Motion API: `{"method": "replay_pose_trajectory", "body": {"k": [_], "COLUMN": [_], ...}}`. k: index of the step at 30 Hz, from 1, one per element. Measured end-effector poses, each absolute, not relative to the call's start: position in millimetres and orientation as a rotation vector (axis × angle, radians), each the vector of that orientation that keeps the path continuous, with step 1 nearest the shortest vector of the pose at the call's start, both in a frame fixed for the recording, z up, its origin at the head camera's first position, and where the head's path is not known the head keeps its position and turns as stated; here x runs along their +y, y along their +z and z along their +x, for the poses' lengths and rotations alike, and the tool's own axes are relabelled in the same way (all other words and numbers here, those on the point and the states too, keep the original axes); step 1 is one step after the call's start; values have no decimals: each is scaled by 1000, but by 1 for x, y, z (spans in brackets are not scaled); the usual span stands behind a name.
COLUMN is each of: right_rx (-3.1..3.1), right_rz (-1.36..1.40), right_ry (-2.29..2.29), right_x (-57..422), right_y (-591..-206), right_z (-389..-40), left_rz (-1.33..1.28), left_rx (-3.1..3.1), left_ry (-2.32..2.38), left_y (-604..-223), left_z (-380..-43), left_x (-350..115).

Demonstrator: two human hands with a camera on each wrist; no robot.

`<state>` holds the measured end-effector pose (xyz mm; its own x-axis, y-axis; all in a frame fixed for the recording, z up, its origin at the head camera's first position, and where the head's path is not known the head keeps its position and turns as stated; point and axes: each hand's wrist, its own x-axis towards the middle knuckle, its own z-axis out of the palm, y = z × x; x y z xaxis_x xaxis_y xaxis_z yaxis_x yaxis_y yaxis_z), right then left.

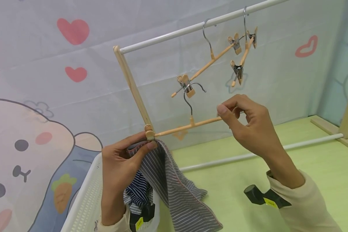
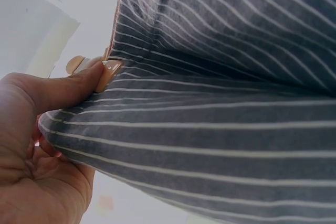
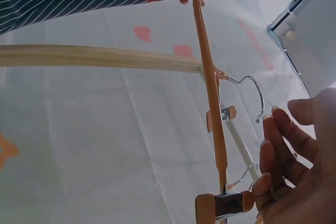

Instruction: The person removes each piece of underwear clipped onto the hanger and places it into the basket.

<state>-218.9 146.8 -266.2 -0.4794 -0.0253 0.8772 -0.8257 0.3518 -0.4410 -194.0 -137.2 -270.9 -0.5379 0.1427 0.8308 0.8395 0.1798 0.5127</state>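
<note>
The hanger (image 1: 188, 126) is smooth pale wood with a matt finish; its hook and clip springs are shiny bare metal. The garment (image 1: 174, 183) is soft, matt woven cloth, grey with thin white stripes. The rail (image 1: 197, 27) looks like glossy white-coated metal, its post (image 1: 132, 87) raw-looking wood. The basket (image 1: 87, 199) is white perforated plastic. The backdrop (image 1: 46, 64) is thin, creased printed cloth.

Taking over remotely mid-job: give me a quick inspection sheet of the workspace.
Surface: green tabletop.
Job's things: wooden clip hanger; its left clip grips the grey striped cloth.
Clutter: white basket holding a dark striped garment; two spare hangers on the white rail.
Hands: left hand pinches cloth at the clip; right hand pinches the hanger's right end.
Cables: nothing seen.
Surroundings: cartoon heart backdrop.
</note>
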Motion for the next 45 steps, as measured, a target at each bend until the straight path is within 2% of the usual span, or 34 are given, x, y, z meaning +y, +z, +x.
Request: {"method": "replay_pose_trajectory", "body": {"k": [9,33,45], "right_rx": [-1775,-1836,-1861], "right_rz": [979,1073,1108], "right_ry": [1173,1137,980], "right_x": [137,118,104], "right_y": [-270,-273,-279], "right_z": [-219,-213,-215], "left_rz": [-929,-923,-965], "left_rx": [-1843,-1897,-1943], "left_ry": [-1411,-1375,-1241], "left_y": [-271,-274,-276], "left_z": [-193,-192,-193], "left_x": [-132,-112,-102]}}
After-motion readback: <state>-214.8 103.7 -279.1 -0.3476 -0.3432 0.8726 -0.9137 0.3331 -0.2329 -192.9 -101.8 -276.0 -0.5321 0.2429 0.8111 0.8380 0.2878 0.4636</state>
